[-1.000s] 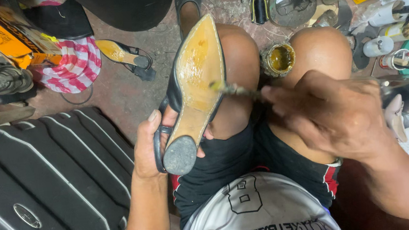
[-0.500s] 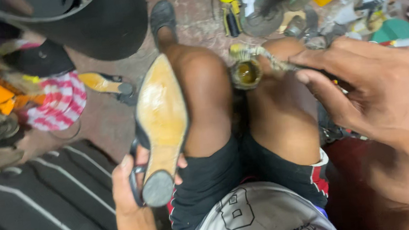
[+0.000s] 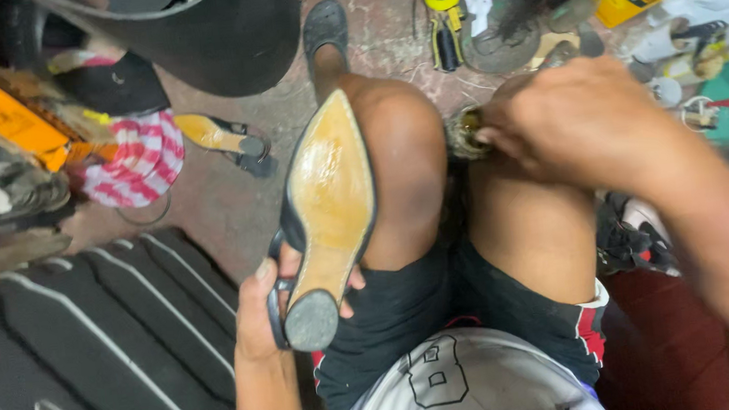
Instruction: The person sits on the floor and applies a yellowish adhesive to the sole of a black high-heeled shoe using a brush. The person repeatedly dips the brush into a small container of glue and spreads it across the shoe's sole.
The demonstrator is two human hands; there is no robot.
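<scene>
I sit with my bare knees up. My left hand (image 3: 261, 313) grips a black heeled shoe (image 3: 325, 209) upside down against my left knee, its tan glossy sole facing up and the heel tip nearest me. My right hand (image 3: 584, 126) reaches forward between my knees and holds a small brush, its fingers over a small round tin (image 3: 464, 133) on the floor. The brush tip and the tin's inside are mostly hidden by the hand.
A black ribbed suitcase (image 3: 85, 357) lies at the lower left. A second heeled shoe (image 3: 224, 138) rests on the floor beside a red striped cloth (image 3: 133, 160). A large black tub (image 3: 196, 25) stands ahead. Tools, bottles and a yellow screwdriver (image 3: 443, 1) clutter the upper right.
My right hand left the shoe's sole, where it was brushing, and moved forward and down to the tin. The shoe has stayed in my left hand.
</scene>
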